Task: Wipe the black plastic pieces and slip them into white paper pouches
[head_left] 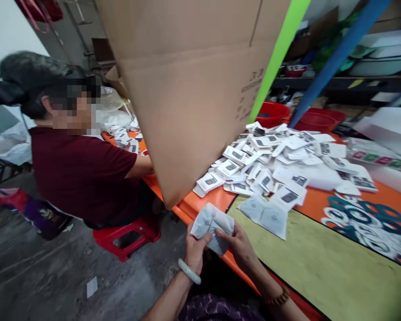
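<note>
A translucent white pouch (209, 223) with a small dark print is held up between my two hands, just off the table's front edge. My left hand (195, 247) grips its left side, the thumb lying across the front. On the right side my right hand (237, 240) pinches it between thumb and fingers. What the pouch contains, if anything, cannot be made out. Flat on the yellow mat (317, 254) lie more such pouches (267, 214). Beyond them a heap of small white boxes (267, 156) with a dark device pictured on them covers the orange table (394, 196).
A tall cardboard sheet (194, 98) stands left of the heap. Behind it, a person in a dark red shirt (76, 174) sits on a red stool (127, 236). Teal and white rings (364, 218) lie at right. Red basins (321, 120) and a blue post (337, 62) are farther back.
</note>
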The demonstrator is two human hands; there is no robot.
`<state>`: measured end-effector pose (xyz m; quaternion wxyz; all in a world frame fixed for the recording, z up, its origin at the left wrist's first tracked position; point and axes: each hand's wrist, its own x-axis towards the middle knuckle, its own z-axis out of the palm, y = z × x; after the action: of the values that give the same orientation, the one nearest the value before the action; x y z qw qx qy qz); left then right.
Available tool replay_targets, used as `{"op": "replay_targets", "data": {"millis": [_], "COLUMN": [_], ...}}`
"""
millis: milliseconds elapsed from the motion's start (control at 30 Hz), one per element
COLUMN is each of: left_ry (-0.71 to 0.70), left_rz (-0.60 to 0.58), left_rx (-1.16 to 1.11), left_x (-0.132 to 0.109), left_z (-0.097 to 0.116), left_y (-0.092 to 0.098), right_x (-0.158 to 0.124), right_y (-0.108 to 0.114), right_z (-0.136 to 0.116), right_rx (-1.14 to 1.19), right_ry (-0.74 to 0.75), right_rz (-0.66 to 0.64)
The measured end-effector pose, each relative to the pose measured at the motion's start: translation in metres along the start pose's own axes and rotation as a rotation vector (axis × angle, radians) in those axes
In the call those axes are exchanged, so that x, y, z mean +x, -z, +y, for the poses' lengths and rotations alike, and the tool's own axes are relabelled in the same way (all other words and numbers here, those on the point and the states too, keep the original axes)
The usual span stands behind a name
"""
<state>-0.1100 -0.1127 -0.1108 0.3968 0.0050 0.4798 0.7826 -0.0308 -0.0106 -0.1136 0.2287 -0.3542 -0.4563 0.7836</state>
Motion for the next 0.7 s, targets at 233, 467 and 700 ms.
{"op": "replay_targets", "data": {"millis": [233,467,700], "left_ry": [-0.126,-0.261,-0.292], "left_rz": [0.197,0.391,0.312], "left_rx": [-0.156,-0.131,0.287], "left_x": [-0.006,0.032,0.128], "left_z": [0.026,0.078,0.133], "left_y": [0.046,0.122,0.102], "right_x": [0.002,0.009,-0.001], "right_y": [-0.068,-0.070,-0.021], "right_z": [0.022,0.036,0.048], "right_rx": [-0.172,-0.329,-0.381], "right_ry": [-0.002,-0.008,-0.060], "right_rz": [-0.201,-0.262,-0.090]}}
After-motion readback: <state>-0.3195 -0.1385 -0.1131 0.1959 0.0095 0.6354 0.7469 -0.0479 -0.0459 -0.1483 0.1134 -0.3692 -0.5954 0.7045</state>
